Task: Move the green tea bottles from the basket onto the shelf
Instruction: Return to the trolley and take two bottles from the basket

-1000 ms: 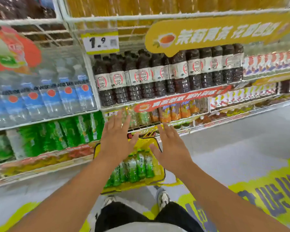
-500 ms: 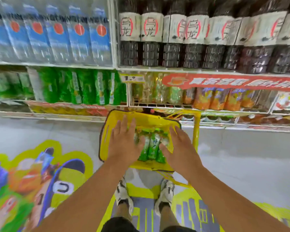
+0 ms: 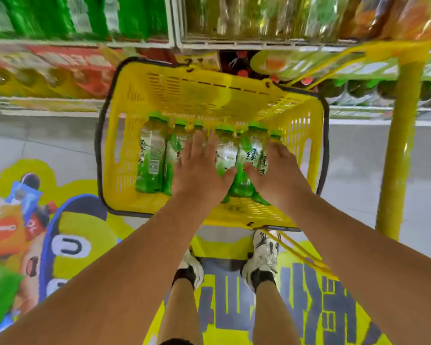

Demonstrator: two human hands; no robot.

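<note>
Straight fingers (image 3: 201,143) of the left hand (image 3: 199,174) lie spread flat on the green tea bottles (image 3: 151,160); the right hand (image 3: 278,170) rests likewise, fingers extended. About six clear plastic bottles with green caps lie side by side in one yellow perforated plastic basket (image 3: 209,95) on the floor, below the wire shelf (image 3: 174,44).

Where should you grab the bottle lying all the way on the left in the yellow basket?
Around its middle, from above. The leftmost bottle lies on its side in the basket, cap toward the shelf, so its round labelled body faces up and is uncovered. Its left side has free space beside it, leaving room for fingers, while another bottle seems to press against its right. The left hand is nearest.
</note>
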